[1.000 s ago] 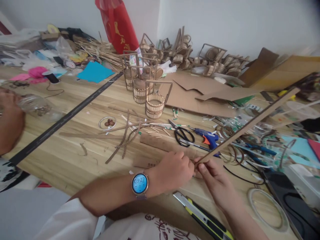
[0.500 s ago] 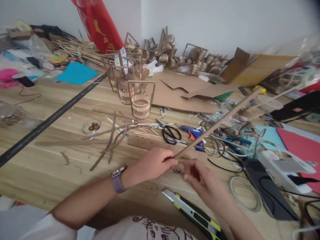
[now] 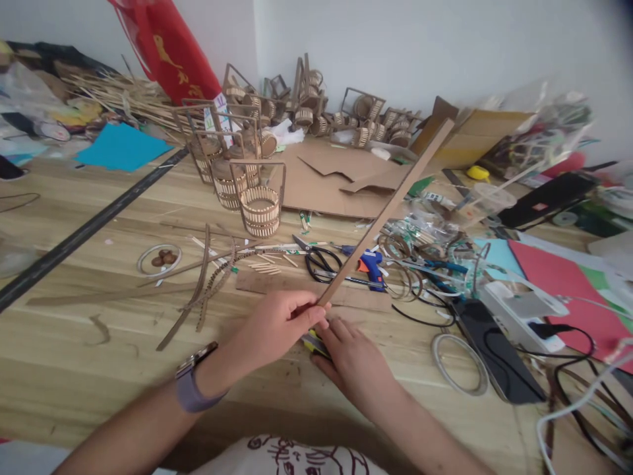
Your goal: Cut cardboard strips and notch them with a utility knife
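Observation:
My left hand (image 3: 284,326), with a watch on its wrist, pinches the lower end of a long brown cardboard strip (image 3: 386,214). The strip slants up and away to the right. Close beside it, my right hand (image 3: 351,356) is closed on a yellow and black utility knife (image 3: 312,342); only a small part of the knife shows, and its blade is hidden. Just beyond both hands a flat piece of cardboard (image 3: 277,285) lies on the wooden table. Black scissors (image 3: 321,262) and a blue glue gun (image 3: 368,264) rest past that.
A small slatted bucket (image 3: 260,211) with a tall handle stands in front of similar ones. Curved brown strips (image 3: 200,290) and a ring with round brown beads (image 3: 161,258) lie left. On the right are a tape roll (image 3: 459,364), a phone (image 3: 497,349) and a power strip (image 3: 524,313).
My right hand has taken hold of the utility knife that lay near the table's front and brought it up beside my left hand. The strip now points more steeply upward. The view has shifted right.

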Tool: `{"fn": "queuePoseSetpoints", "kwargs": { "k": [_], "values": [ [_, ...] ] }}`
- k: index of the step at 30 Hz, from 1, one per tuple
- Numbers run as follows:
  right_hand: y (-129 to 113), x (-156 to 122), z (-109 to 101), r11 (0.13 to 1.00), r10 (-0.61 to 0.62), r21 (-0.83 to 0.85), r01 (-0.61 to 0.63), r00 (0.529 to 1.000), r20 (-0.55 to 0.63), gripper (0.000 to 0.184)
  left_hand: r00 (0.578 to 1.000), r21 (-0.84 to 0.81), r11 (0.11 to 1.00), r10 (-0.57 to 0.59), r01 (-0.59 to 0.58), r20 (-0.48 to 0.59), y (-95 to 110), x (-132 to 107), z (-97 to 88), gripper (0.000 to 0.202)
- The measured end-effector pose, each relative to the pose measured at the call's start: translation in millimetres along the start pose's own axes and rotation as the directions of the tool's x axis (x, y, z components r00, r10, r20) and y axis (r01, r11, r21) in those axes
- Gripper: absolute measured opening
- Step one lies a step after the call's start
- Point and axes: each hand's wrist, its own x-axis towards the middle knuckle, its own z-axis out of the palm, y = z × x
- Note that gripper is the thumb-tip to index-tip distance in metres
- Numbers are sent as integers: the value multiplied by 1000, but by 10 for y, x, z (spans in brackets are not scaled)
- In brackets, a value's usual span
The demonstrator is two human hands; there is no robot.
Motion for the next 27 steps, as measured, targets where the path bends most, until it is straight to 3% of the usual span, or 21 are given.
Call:
{"fn": "queuePoseSetpoints", "kwargs": {
  "k": [3,6,9,13,16,20,27],
  "values": [
    [32,91,52,1000,28,5,-28,993,-116,16,1000,-90,996,14,-16,-21,-35,-51,50,22],
    [68,70,-30,971,97,236,-39,967,-238,15,999,-153,988,15,-23,-52,-78,-73,114,20],
    [82,27,-155,851,296,518,-92,898,-326,24,997,-103,995,-5,-3,-80,-120,-71,195,17],
    [34,38,-168,629,533,755,-183,809,-248,23,998,25,1000,3,-1,-60,-177,-79,332,19],
    [7,60,-100,482,537,865,-141,828,-164,33,998,87,996,37,-33,-45,-205,-94,391,22],
    [44,41,-78,361,450,929,-87,888,-91,37,997,-51,998,29,-26,69,-229,-88,358,32],
    [85,9,-143,349,349,936,-52,934,-78,39,973,-415,899,-45,137,226,-315,-60,328,20]
  ]
}}
